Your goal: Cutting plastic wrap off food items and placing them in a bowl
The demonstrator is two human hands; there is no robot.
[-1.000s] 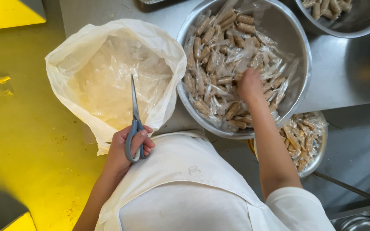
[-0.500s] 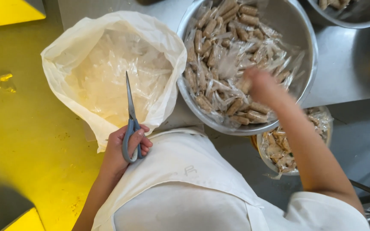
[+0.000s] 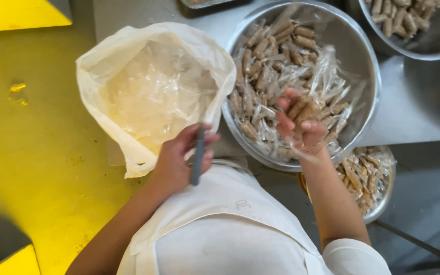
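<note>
Glossy steel bowl [image 3: 367, 66] holds brown sticks in crinkled clear plastic wrappers [image 3: 276, 76]; thin translucent plastic bag [image 3: 128, 61]; brushed metal bench [image 3: 423, 112].

A yellow floor [image 3: 31, 153] lies on the left. A second metal bowl [image 3: 423, 46] sits top right. A lower bowl [image 3: 378, 188] holds wrapped sweets.

The scissors [image 3: 197, 155] have a grey-blue handle and point away from the camera, so only that handle shows, blurred, in the left hand's [image 3: 179, 160] closed grip beside the white bag. The wrapped sticks [image 3: 301, 109] are brown, finger-shaped pieces in clear crinkled film; a few lie in the right hand's [image 3: 301, 127] curled fingers, just above the heap in the big steel bowl [image 3: 362, 56].
</note>
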